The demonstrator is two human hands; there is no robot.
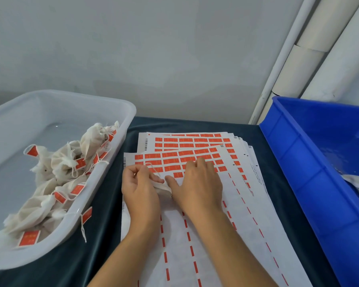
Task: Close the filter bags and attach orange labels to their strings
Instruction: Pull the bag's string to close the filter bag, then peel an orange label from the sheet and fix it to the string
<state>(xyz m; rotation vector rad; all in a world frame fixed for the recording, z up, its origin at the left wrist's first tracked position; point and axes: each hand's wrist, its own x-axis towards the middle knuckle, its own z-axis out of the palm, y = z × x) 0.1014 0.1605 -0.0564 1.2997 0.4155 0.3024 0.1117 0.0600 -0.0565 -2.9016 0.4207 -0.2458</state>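
left hand (140, 184) has its fingers curled, pinching a small off-white filter bag (163, 188) at its gathered neck; the bag's thin white string (153, 167) loops up over the fingers and onto the label sheet. right hand (198, 183) lies nearly flat, palm down, fingers spread on the top label sheet (184, 235), fingertips over the remaining orange labels (170, 156), thumb touching the bag; cannot tell if a label is under the fingertips. bag is between the two hands, resting on the sheet, mostly hidden by them. sheets are glossy white backing paper, stacked and fanned, with a grid of small orange rectangles on the far part and only thin orange dashes left nearer the camera. stack sits on a dark teal velvety cloth over the tabletop (104, 204). left: translucent white plastic tub (120, 112), rounded corners, holding a heap of crumpled closed bags with orange tags (62, 172); one tag hangs over the rim. right: rigid blue plastic crate (298, 162), ribbed wall, cut off by the frame edge, a bit of white fabric inside, hard to make out. print on the labels too small to read.
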